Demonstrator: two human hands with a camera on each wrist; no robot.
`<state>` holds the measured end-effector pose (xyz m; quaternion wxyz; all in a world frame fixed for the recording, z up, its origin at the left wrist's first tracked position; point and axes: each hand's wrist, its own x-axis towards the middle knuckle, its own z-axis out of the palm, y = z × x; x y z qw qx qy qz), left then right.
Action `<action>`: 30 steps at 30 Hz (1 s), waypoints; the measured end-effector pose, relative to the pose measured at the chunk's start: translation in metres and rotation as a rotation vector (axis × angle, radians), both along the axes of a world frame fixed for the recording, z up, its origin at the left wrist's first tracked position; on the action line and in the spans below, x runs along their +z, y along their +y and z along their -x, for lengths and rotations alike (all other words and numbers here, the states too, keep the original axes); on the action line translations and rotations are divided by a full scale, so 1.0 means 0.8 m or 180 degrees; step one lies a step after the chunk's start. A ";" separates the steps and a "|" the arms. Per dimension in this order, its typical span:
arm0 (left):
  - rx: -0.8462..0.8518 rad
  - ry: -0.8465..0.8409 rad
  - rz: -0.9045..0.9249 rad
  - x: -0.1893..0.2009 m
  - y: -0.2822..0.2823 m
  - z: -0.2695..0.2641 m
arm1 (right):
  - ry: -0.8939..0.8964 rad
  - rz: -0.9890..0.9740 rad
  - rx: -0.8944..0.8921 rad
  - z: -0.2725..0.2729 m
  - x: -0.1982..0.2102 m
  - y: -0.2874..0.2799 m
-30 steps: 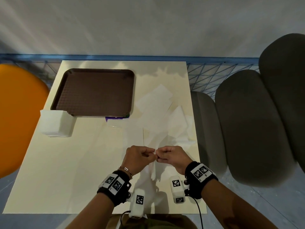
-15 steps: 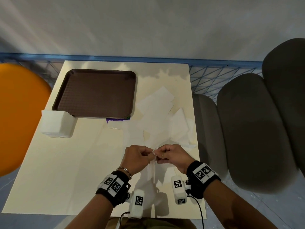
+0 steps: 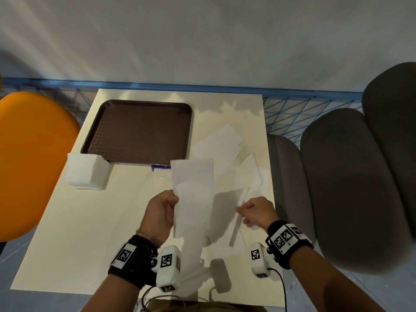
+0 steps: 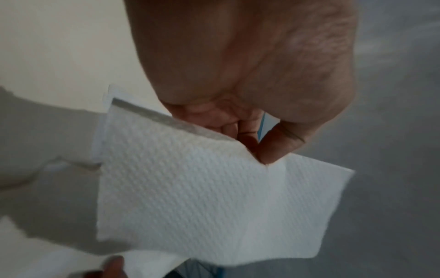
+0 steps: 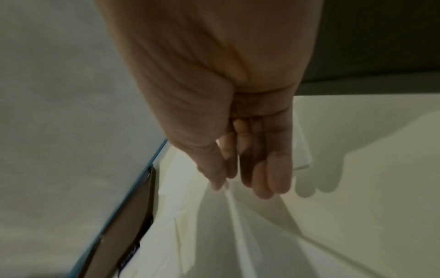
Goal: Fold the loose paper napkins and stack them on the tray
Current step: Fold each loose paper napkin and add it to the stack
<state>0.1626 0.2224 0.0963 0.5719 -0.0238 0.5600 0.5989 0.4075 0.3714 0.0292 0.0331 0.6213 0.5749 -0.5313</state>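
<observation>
No readable words, brands or numbers anywhere. Only signs: black-and-white square marker codes on the left wristband [image 3: 124,255], the right wristband [image 3: 284,240] and both white wrist cameras [image 3: 167,260]. Print on the purple item [image 3: 160,167] at the tray's near edge is too blurred.

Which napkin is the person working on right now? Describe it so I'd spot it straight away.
Start at the cream table and find the brown tray at its far left. Just right of the tray's near corner, a white napkin is held up off the table, pinched at its left edge by the left hand. Unlike the loose napkins lying flat behind it, it is lifted.
</observation>
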 end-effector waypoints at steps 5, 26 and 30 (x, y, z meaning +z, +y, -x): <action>0.0245 -0.0190 -0.0350 0.031 -0.004 -0.002 | -0.0228 -0.0495 0.0626 0.028 0.044 -0.005; -0.1060 0.2426 -0.0344 0.079 -0.057 0.093 | 0.1555 -0.1258 0.0122 0.153 0.177 -0.085; -0.0997 0.3389 -0.0559 0.088 -0.064 0.120 | 0.1462 -0.1533 0.0074 0.176 0.192 -0.095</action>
